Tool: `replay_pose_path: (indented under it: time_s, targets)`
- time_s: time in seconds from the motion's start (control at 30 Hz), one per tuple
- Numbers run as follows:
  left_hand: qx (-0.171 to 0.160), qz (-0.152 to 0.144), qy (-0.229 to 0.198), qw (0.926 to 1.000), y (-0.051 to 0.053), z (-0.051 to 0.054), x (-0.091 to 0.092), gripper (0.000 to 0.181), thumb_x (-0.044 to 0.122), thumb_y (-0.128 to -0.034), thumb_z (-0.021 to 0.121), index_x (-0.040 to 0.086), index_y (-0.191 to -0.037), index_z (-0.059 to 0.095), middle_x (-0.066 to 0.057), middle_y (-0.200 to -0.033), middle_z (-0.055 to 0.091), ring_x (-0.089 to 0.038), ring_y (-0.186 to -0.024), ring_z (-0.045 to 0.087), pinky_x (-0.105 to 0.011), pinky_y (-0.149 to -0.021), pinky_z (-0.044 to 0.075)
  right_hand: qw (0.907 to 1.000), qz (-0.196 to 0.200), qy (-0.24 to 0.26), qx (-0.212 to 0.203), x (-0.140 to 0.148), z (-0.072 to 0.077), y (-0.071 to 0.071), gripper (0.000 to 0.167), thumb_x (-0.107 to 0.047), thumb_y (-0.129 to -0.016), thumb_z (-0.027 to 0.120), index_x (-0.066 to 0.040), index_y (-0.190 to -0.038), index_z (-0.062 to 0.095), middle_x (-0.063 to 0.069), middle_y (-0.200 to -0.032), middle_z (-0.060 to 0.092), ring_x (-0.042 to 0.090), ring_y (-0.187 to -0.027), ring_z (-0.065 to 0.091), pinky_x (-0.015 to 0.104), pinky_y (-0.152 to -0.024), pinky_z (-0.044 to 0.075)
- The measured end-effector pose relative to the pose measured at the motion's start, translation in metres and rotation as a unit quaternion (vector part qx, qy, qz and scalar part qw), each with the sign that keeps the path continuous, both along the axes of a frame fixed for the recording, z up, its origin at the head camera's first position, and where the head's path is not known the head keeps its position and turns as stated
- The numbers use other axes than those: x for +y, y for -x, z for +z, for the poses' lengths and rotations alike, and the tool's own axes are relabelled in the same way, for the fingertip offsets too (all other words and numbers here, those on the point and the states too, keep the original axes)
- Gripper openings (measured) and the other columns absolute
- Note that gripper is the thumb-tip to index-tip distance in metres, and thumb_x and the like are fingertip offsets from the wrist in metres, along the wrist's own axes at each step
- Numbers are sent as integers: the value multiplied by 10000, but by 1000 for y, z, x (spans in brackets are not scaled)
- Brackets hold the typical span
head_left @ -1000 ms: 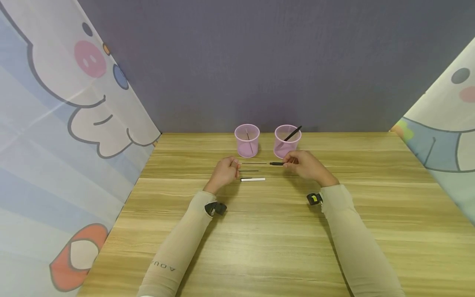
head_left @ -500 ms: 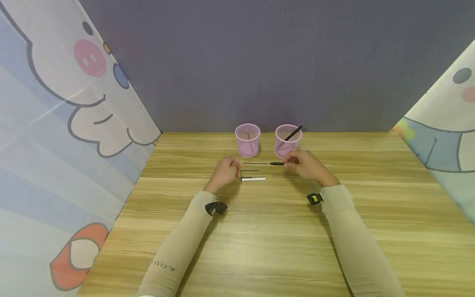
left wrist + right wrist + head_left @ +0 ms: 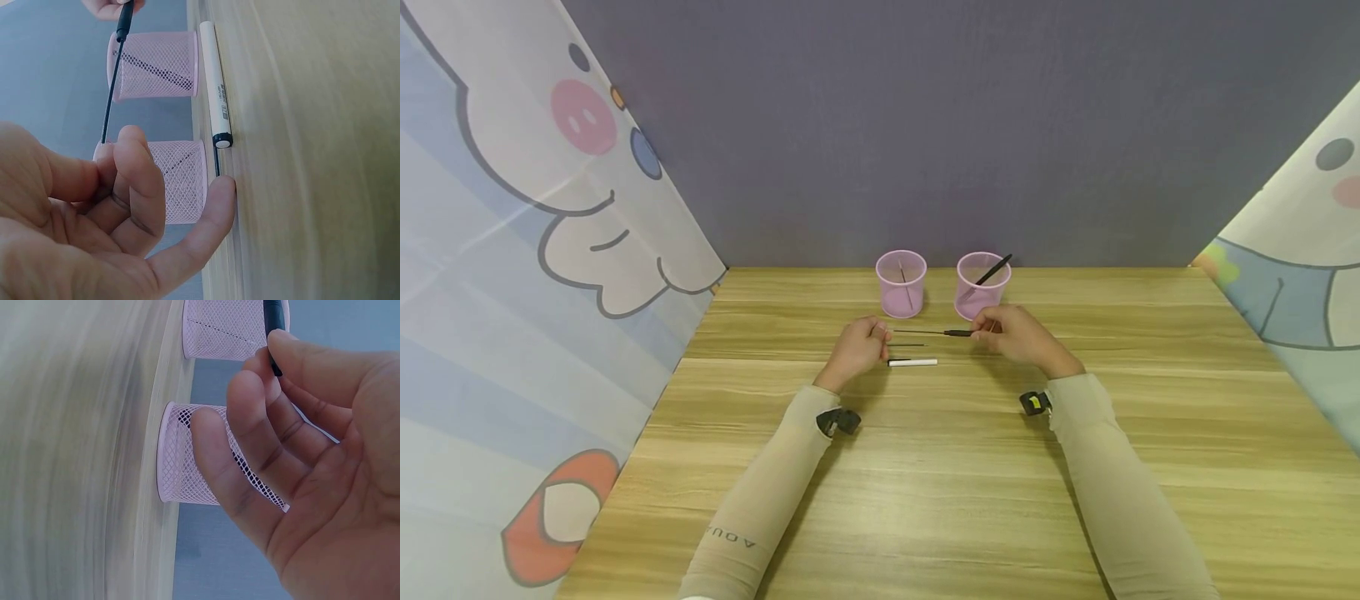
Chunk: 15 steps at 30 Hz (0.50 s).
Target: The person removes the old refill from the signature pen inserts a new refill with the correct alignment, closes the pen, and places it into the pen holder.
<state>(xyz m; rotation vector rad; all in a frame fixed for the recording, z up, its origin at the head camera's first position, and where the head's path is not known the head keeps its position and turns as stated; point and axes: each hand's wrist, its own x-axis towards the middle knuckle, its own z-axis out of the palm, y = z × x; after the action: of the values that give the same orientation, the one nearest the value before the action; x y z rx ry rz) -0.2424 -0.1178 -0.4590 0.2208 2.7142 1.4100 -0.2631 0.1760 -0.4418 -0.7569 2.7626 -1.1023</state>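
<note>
My left hand (image 3: pixel 856 348) pinches one end of a thin dark pen refill (image 3: pixel 110 94) between thumb and fingers. My right hand (image 3: pixel 1015 335) pinches a short black pen barrel (image 3: pixel 273 325). The refill's far end meets the barrel's near end in the left wrist view; how deep it sits inside is hidden. Below them on the table lies a white pen (image 3: pixel 214 81) with a black end. Another thin dark refill (image 3: pixel 910 345) lies between that pen and the held one, and a fingertip of my left hand is close to it.
Two pink mesh cups stand behind my hands. The left cup (image 3: pixel 900 296) contains a thin dark stick, and the right cup (image 3: pixel 970 296) a black pen (image 3: pixel 995 268) leaning right. Behind the wooden table (image 3: pixel 910 500) rises a grey panel (image 3: pixel 955 133).
My left hand has shifted slightly right with the refill. The small gap between refill and barrel has closed, and the two now meet. The right hand has stayed nearly still.
</note>
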Motion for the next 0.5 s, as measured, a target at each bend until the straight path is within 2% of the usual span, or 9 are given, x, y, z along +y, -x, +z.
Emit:
replay_pose_path:
  time_s: [0.3, 0.5]
  targets:
    - [-31, -38, -38, 10000, 0, -1, 1, 368, 205, -1111, 393, -35, -993, 645, -63, -709, 629, -133, -614, 594, -229, -567, 493, 10000, 34, 4, 3, 0, 0, -2, 46, -74, -962, 678, -34, -949, 697, 108, -851, 698, 168, -765, 605, 275, -664, 519]
    - [35, -29, 19, 10000, 0, -2, 1, 350, 199, -1105, 409, -20, -980, 650, -52, -693, 631, -119, -580, 576, -228, -560, 461, 10000, 39, 38, -79, 0, 0, -1, 57, -58, -963, 672, -7, -976, 695, 135, -855, 695, 156, -738, 604, 260, -640, 521]
